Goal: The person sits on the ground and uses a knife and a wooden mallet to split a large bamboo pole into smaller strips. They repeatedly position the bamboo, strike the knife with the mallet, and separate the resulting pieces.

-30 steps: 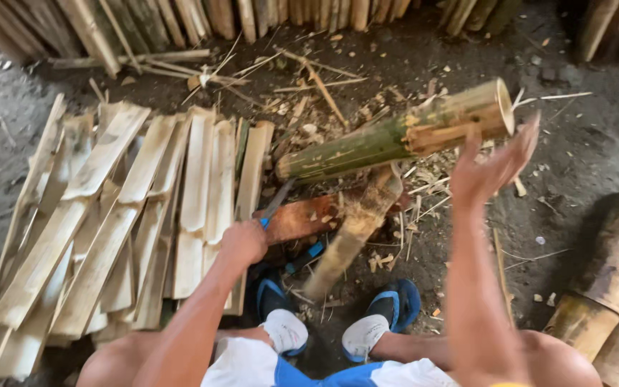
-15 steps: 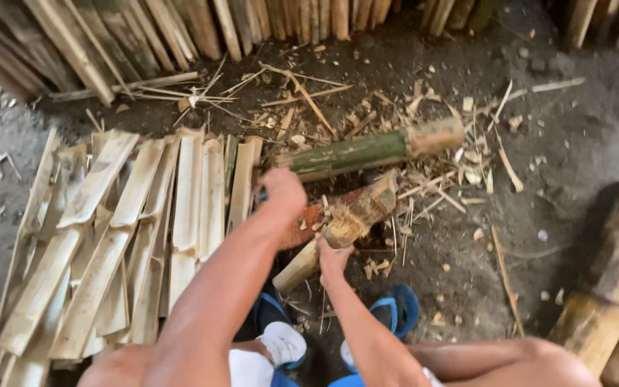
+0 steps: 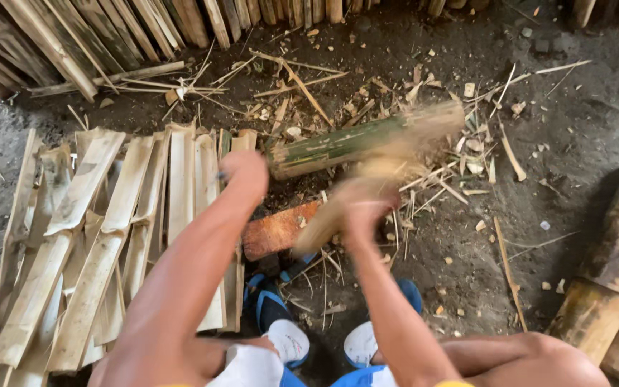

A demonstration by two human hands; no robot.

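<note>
A green bamboo section [image 3: 345, 143] lies on the dirt floor, its far end blurred. My left hand [image 3: 245, 172] is a closed fist at the section's near end, gripping a tool handle of which only a dark tip shows; the blade is hidden. My right hand [image 3: 363, 204] grips a pale wooden club [image 3: 327, 218], blurred with motion, just below the bamboo. An orange-brown wood block [image 3: 277, 229] lies under the club, in front of my feet.
Split bamboo slats [image 3: 109, 215] lie in a row at the left. Thick bamboo poles [image 3: 610, 272] lie at the right edge. More slats [image 3: 109, 29] lean along the back. Chips and splinters [image 3: 467, 172] litter the dirt. My feet wear blue sandals [image 3: 270, 308].
My right hand let go of the raised bamboo, took up the wooden club and now swings it. The bamboo came down to the ground. My left hand moved from the block to the bamboo's near end.
</note>
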